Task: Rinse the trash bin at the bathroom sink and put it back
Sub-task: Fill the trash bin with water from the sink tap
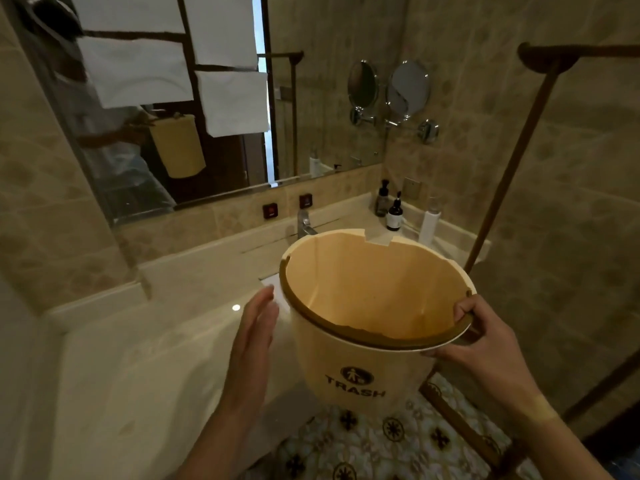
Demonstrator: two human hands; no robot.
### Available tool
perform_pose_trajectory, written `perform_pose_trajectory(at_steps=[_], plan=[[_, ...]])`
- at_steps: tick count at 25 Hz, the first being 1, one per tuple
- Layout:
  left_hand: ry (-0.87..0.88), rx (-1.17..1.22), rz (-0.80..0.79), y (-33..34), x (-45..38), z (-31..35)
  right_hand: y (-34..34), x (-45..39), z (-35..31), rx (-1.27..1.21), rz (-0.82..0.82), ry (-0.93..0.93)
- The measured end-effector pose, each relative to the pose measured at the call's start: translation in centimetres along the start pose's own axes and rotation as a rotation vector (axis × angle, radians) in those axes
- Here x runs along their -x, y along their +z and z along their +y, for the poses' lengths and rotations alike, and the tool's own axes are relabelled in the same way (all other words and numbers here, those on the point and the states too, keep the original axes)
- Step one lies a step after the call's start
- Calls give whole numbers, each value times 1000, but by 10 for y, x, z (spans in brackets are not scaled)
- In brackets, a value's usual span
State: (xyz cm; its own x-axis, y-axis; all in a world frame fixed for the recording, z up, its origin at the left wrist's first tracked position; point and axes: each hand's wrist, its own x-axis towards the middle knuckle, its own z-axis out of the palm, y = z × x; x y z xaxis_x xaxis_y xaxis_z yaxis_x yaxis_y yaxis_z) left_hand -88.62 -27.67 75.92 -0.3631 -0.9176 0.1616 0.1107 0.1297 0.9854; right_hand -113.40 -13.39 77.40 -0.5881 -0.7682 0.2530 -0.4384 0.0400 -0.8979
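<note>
A cream trash bin (360, 351) with a brown rim ring and the word TRASH on its side is held upright in the air, in front of the vanity edge. Its inside looks empty. My right hand (485, 334) grips the bin's rim on the right, thumb inside. My left hand (254, 327) is flat with fingers together, just left of the bin, and I cannot tell whether it touches. The chrome faucet (304, 225) rises behind the bin. The bin hides the sink basin.
A pale stone countertop (145, 358) runs to the left. Two dark pump bottles (389, 209) and a white bottle (428, 223) stand at the back right. A wall mirror (194, 109) hangs above. A brown wooden rack (512, 161) stands right, over a patterned tile floor (381, 438).
</note>
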Motion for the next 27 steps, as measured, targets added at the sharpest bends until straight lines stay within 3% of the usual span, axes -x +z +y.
perform_pose_trajectory(at_steps=[3,7,10,15,22,27], plan=[[-4,-84,-47,37,-92,-25,4,-59,31,-76,-75,33],[76,-60,14,76,-173,-66,5,-146,84,-201,-172,48],[40,-36,132,112,-217,-87,2,-219,120,-285,-261,64],[-160,-86,206,133,-278,-100,22,-321,166,-372,-389,216],[-514,-426,207,83,-354,-139,111,-379,218,-425,-617,566],[-623,-535,190,67,-439,-170,165,-441,240,-420,-695,705]])
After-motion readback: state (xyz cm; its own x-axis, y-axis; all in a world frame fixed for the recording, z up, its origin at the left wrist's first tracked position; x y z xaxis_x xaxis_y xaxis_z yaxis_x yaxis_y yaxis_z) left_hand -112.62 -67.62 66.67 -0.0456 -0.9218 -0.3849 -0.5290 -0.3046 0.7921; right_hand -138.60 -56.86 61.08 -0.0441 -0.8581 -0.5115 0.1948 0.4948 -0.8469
